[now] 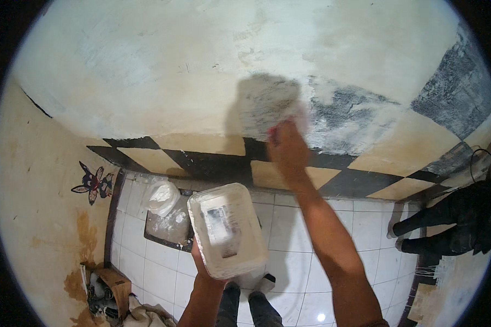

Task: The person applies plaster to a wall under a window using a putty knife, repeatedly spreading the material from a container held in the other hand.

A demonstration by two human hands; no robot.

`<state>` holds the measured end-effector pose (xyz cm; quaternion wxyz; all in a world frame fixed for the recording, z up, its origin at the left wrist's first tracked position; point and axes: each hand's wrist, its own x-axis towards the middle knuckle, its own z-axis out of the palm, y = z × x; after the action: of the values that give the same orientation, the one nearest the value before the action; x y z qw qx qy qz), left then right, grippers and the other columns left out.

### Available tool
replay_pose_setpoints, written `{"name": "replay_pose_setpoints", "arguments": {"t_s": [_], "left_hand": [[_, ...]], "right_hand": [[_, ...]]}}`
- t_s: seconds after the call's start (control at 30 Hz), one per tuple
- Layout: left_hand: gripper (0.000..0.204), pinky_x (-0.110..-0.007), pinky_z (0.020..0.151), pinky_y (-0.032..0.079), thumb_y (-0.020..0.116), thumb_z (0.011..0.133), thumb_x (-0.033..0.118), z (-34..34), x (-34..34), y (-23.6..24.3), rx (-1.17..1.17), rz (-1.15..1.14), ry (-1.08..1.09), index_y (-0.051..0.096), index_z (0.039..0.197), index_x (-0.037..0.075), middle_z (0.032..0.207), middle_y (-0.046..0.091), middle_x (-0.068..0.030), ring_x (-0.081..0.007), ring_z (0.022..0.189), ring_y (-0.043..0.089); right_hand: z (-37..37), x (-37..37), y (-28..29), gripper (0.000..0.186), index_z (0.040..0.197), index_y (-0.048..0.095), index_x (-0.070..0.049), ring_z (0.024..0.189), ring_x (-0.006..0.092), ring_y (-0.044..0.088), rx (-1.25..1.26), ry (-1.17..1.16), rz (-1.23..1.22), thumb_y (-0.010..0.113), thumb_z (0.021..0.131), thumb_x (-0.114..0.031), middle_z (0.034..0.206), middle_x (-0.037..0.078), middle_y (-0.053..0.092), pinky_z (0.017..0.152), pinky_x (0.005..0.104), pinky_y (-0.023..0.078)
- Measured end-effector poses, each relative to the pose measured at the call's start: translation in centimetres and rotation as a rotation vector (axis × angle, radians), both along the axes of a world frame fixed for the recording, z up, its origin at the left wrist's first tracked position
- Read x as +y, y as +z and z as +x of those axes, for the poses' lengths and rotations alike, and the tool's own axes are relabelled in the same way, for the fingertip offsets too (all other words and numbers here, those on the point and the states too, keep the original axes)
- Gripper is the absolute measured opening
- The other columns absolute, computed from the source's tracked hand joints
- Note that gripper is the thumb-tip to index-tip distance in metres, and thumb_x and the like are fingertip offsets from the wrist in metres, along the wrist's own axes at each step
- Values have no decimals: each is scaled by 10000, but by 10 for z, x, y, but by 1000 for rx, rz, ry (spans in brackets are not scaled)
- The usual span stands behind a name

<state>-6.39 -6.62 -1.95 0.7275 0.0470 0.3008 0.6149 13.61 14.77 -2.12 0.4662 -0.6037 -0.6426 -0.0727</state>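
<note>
Nearest the camera, a rectangular white tub (252, 235) is held out, its inside smeared with white. It is supported from its near left side by the left hand (201, 264); how far those fingers are spread cannot be told, since they are hidden behind the tub. A dark, label-like patch is seen at the tub's bottom, partly covered by smears, and cannot be read.

Farther off and to the right of the tub, a reddish tool (272, 133) is gripped in the curled right hand (287, 143), close to the far wall (147, 82). The tool's kind is blurred, and whether the wall is touched cannot be told. White has been spread thinly over dark squares around it. Low on that wall, black and cream checks are left exposed.

On the left wall (38, 207), a cartoon figure (94, 183) is pictured. At far right, another person's legs (447, 226) are seen.
</note>
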Motion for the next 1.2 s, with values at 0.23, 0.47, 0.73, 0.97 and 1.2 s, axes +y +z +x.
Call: {"name": "replay_pose_setpoints", "arguments": {"t_s": [0.23, 0.47, 0.73, 0.97, 1.2], "left_hand": [[423, -384, 846, 531, 380, 970, 389, -10, -7, 1, 198, 25, 20, 532, 1247, 107, 1123, 601, -68, -233, 1002, 610], [436, -405, 866, 521, 382, 967, 398, -29, 0, 30, 28, 52, 6, 543, 1247, 105, 1133, 610, -75, -240, 1021, 606], [459, -426, 883, 516, 397, 958, 418, -74, 17, 40, 83, 145, -34, 523, 1270, 105, 1177, 591, -88, -260, 1059, 593], [511, -468, 974, 475, 351, 995, 427, -117, 29, 97, -187, 133, -99, 430, 1388, 110, 1296, 543, -121, -290, 1163, 556], [571, -474, 989, 468, 327, 991, 483, -152, 38, 151, 142, 469, -107, 401, 1403, 95, 1313, 527, -127, -294, 1193, 541]], "right_hand": [[68, -70, 12, 117, 780, 574, -31, 689, 327, 567, 134, -203, 39, 626, 782, -136, 753, 134, 588, 655, 422, 457], [137, -21, 39, 157, 895, 610, 2, 750, 306, 605, 166, -419, 372, 578, 838, -141, 823, 173, 615, 724, 411, 485], [-95, -15, 73, 84, 899, 595, -24, 765, 367, 623, 61, 109, -82, 584, 834, -75, 891, 186, 622, 641, 416, 508], [-109, -107, 188, 211, 1040, 585, -34, 776, 136, 603, 1415, 354, -199, 579, 832, -2, 931, 51, 604, 666, 279, 522], [-175, -160, 241, 152, 1028, 582, 5, 764, 94, 571, 1025, 412, -559, 551, 881, -20, 887, 33, 610, 673, 259, 488]]}}
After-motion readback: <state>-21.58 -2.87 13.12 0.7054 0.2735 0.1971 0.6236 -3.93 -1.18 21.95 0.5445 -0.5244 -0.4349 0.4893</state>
